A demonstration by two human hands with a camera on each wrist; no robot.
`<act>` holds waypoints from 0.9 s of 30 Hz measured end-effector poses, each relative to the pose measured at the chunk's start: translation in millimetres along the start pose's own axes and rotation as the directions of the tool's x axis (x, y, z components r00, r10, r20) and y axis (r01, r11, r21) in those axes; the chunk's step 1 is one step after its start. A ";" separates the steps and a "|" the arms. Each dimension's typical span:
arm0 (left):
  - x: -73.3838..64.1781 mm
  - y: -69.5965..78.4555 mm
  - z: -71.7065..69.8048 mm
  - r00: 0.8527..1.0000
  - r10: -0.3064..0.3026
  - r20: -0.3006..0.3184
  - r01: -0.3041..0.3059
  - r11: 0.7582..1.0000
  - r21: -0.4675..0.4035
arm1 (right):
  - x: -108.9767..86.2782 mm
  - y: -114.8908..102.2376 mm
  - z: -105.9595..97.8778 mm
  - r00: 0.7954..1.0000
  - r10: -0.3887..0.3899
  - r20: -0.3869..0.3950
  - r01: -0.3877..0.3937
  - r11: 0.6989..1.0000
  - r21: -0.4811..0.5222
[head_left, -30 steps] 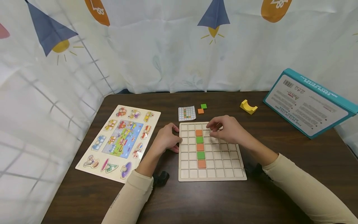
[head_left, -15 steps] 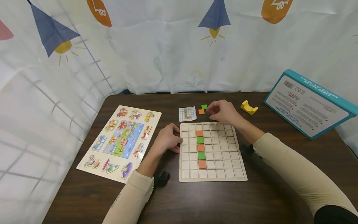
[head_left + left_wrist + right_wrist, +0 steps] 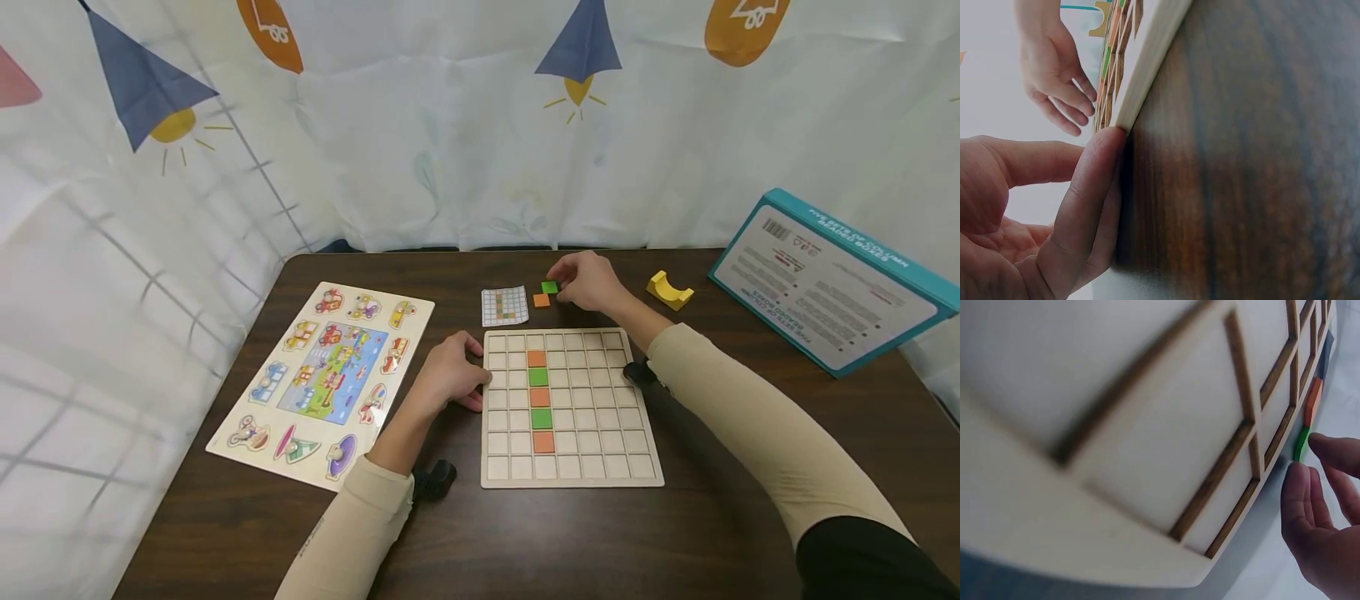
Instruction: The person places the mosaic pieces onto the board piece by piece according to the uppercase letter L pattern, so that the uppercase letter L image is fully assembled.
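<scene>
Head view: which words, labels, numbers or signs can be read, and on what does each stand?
"FIVE SETS OF COLUMN BEADED BOXES": on the edge of the teal box.
Too small to read: fine print on the box's face; dark print on the left sleeve.

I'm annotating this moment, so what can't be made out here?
Right wrist view: whether the right grip touches the green tile; fingertips mask any gap.
Head view: pattern card, exact layout too small to tell.
Head view: box, fine print too small to read.
Head view: board, part of its right rim hidden behind the black wrist camera.
</scene>
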State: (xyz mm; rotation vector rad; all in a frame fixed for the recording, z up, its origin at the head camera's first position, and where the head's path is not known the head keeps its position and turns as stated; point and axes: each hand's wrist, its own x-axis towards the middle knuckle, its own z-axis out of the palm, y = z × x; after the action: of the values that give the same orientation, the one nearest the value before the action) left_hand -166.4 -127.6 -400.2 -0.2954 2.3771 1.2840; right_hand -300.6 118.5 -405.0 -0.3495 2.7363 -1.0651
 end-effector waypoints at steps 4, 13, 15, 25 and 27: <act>1.0 -0.6 0.4 1.000 0.001 0.001 -0.001 1.000 -0.005 | 6.8 -1.8 0.9 0.999 0.036 0.018 -0.036 0.999 0.017; 2.6 -2.0 0.1 1.000 -0.001 0.002 0.001 1.000 -0.016 | 15.0 -3.5 4.5 0.998 0.058 0.031 -0.058 0.998 -0.017; 2.7 -2.0 -0.1 1.000 -0.005 0.002 0.005 1.000 -0.019 | 16.5 -2.8 5.4 0.998 0.054 0.030 -0.053 0.998 -0.028; 1.1 -0.7 0.5 1.000 -0.006 0.000 0.006 1.000 -0.015 | 18.7 -1.3 7.0 0.999 0.037 0.040 -0.034 0.996 -0.081; 0.6 -0.4 0.6 1.000 -0.004 0.000 0.004 1.000 -0.017 | 18.0 -1.7 6.7 0.999 0.035 0.040 -0.031 0.995 -0.090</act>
State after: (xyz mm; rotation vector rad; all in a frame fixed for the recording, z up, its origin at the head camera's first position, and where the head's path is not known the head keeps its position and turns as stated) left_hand -166.6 -127.3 -401.1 -0.3050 2.3657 1.3024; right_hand -315.9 107.9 -410.2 -0.3342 2.7490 -0.9193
